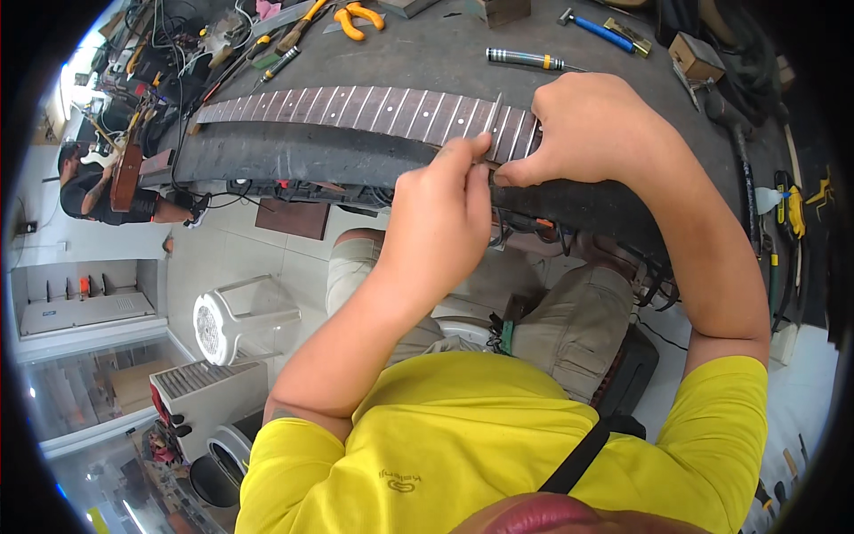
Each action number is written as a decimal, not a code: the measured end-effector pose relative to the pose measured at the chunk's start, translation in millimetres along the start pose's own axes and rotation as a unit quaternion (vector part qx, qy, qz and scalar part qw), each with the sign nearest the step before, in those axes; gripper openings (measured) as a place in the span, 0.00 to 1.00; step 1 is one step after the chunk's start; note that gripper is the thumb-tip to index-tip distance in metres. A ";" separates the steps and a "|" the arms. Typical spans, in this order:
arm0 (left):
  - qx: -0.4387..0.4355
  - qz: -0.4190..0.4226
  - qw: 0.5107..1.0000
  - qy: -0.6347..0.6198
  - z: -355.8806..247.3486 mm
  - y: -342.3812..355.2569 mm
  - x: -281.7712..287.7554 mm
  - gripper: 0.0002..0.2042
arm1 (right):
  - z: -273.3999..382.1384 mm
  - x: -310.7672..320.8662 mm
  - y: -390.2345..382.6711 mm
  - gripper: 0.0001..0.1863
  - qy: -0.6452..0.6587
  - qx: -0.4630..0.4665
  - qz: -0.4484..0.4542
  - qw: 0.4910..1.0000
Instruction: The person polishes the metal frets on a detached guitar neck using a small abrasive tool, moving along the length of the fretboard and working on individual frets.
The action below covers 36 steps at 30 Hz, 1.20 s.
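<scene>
Guitar neck (pixel 311 107) lying on the bench (pixel 436 44), dotted face up.
The right grip (pixel 587 129) is part-closed, clasping the neck near its right end, thumb along the near edge and fingers folded at the far edge. The left grip (pixel 442 196), just beside it, has curled fingers, with the forefinger tip at a thin metal strip (pixel 496 109) over the neck; whether it holds the strip cannot be told. A striped-handled tool (pixel 525 59) lies just beyond the right grip; an orange-handled tool (pixel 350 27) lies farther left.
</scene>
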State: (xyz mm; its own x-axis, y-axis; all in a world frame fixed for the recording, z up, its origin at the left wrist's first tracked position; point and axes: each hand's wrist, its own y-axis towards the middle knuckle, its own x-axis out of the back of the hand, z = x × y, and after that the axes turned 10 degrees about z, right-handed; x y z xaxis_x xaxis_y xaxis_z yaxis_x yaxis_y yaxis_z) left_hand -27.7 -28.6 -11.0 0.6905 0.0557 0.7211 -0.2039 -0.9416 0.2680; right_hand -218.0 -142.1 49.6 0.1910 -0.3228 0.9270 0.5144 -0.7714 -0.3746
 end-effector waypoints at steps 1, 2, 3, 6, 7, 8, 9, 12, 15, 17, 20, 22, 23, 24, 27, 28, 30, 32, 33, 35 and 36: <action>0.013 0.004 1.000 -0.011 -1.0 5.3 -1.4 0.15 | -0.8 -2.0 -0.8 0.42 0.001 0.004 -0.009 1.000; -0.016 -0.005 1.000 -0.009 1.4 -3.3 -6.8 0.15 | -5.6 -4.0 -3.2 0.42 0.003 0.005 -0.016 1.000; -0.018 -0.004 1.000 -0.009 0.0 -20.8 -6.4 0.15 | -6.7 -3.2 -3.7 0.42 0.004 0.002 -0.017 1.000; -0.007 -0.022 0.999 -0.023 0.0 -61.5 1.5 0.16 | 0.1 0.7 -0.1 0.44 0.031 0.005 0.019 0.999; -0.009 -0.018 1.000 -0.024 5.2 -59.3 2.2 0.16 | 0.0 0.8 0.9 0.44 0.025 0.002 0.014 1.000; -0.003 -0.002 1.000 -0.015 1.0 -46.4 6.3 0.16 | 1.4 1.5 1.9 0.44 0.015 0.006 0.010 1.000; 0.004 0.015 1.000 -0.004 0.1 -33.3 8.3 0.16 | 2.2 0.6 2.6 0.44 0.015 0.012 0.010 1.000; -0.015 0.003 1.000 -0.006 2.0 4.3 1.8 0.16 | -2.8 1.2 0.9 0.43 0.002 0.005 0.007 1.000; -0.001 0.014 1.000 0.001 -2.9 -25.3 4.8 0.16 | -3.3 2.7 -0.6 0.42 0.008 -0.009 0.016 1.000; 0.016 0.003 1.000 -0.027 -8.4 -52.6 8.1 0.18 | 2.8 8.5 -1.2 0.43 0.019 -0.004 0.043 0.999; 0.020 0.027 0.999 0.004 -4.8 -25.2 14.8 0.16 | 3.3 6.9 -0.5 0.42 0.013 -0.004 0.026 1.000; -0.002 0.032 0.999 0.005 -0.8 17.1 10.4 0.13 | 2.4 8.3 0.9 0.42 0.014 0.002 0.024 1.000; -0.004 0.031 1.000 0.004 -5.3 23.5 12.0 0.13 | 0.2 7.2 -0.6 0.42 0.019 -0.001 0.033 0.999; 0.026 0.055 0.998 0.011 -11.1 28.9 14.2 0.12 | -0.4 7.3 -2.6 0.42 0.017 -0.003 0.032 0.999; -0.005 0.041 0.999 0.023 -7.8 -13.3 12.2 0.14 | -1.7 7.8 -4.2 0.42 0.021 -0.003 0.040 0.999; -0.019 0.032 0.999 0.032 -5.7 -37.6 11.0 0.15 | -3.6 6.3 -2.6 0.43 0.016 -0.001 0.040 0.999; -0.023 0.027 0.998 0.043 -3.8 -64.0 21.9 0.17 | 3.0 11.1 -1.6 0.43 0.015 0.001 0.052 0.999; -0.027 0.039 0.998 0.028 -5.4 -75.9 30.7 0.21 | 2.3 9.3 -1.4 0.43 0.015 0.003 0.047 0.999; -0.022 0.035 0.999 0.026 -7.9 -76.7 33.6 0.21 | 1.0 8.3 -1.7 0.43 0.011 0.002 0.038 0.999; -0.009 0.064 0.997 0.031 -13.6 -70.4 42.0 0.21 | -0.9 4.9 -0.8 0.42 0.014 0.000 0.035 0.999; 0.031 0.084 0.996 0.012 -13.9 -67.8 43.0 0.22 | -2.1 3.8 0.2 0.42 0.018 0.000 0.031 0.999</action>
State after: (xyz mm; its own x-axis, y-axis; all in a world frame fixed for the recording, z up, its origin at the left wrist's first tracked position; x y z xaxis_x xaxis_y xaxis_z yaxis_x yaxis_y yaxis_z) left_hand 6.2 42.2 10.7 0.6333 -0.0977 0.7677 -0.2712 -0.9571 0.1019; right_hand -218.9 -144.6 53.0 0.1927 -0.3903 0.9003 0.5032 -0.7484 -0.4321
